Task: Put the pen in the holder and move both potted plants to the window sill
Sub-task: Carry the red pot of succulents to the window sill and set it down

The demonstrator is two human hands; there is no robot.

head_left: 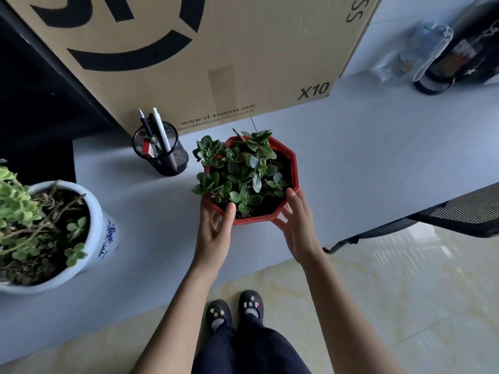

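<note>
A red octagonal pot (290, 161) with a leafy green plant stands on the pale grey desk (364, 157). My left hand (216, 225) grips its near left rim, thumb over the edge. My right hand (297, 222) grips its near right side, thumb on the rim. A black mesh pen holder (164, 155) stands left of the pot with several pens (161, 130) upright in it. A white and blue ceramic pot (100, 225) with a straggly green plant sits at the desk's left end.
A large cardboard box (216, 49) stands behind the holder and red pot. A black mesh chair (459, 214) is at the right. A dark bag (464, 49) and clear plastic lie at the far right. Tiled floor and my shoes are below.
</note>
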